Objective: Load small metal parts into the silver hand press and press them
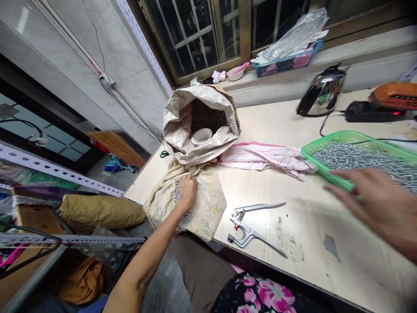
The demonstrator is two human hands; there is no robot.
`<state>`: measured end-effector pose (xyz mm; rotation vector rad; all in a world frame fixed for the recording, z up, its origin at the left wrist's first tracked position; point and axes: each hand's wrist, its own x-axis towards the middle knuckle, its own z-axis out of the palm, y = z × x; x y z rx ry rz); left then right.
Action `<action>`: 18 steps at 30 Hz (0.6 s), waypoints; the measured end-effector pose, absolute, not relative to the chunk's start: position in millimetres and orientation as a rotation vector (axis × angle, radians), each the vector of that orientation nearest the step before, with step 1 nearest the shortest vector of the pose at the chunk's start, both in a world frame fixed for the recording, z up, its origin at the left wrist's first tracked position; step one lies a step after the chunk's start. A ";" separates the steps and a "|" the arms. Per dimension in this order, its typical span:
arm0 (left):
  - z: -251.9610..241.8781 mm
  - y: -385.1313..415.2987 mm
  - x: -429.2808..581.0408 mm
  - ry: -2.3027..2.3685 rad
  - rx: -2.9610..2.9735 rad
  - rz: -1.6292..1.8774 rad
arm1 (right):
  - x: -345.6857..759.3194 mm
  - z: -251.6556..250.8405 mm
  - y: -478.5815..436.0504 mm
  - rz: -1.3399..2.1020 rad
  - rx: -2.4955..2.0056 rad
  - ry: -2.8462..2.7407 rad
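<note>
My left hand (188,190) rests on a patterned cloth (211,202), fingers curled down beside a small pile of silver metal pieces (177,194) that look like screws. Its fingertips are hidden, so what they pinch cannot be made out. At the right, my right hand (378,202) is blurred by motion, thumb and fingers apart, in front of the near rim of a green plastic basket (325,171). Many similar silver screws (361,158) fill that basket. Between the hands lie silver snap-fastener pliers (250,230) with handles spread.
Behind the cloth stands an open woven sack (177,124) with dark small contents and a white bowl (202,136). A pink-and-white towel (263,156) lies beside it. Farther back are a shiny kettle (325,91) and an orange battery (394,95) on a black charger. Shelving stands left.
</note>
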<state>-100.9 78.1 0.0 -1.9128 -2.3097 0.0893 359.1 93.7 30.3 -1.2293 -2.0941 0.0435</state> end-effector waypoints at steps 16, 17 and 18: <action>12.3 -19.1 2.3 -2.937 -2.423 -0.943 | 242.7 -33.0 3.1 0.353 -0.933 -2.594; 7.8 -23.8 6.0 -2.998 -2.388 -1.003 | 241.6 -33.2 2.6 0.349 -0.931 -2.591; 4.1 -27.1 8.3 -3.050 -2.351 -1.059 | 240.7 -33.5 2.0 0.343 -0.930 -2.586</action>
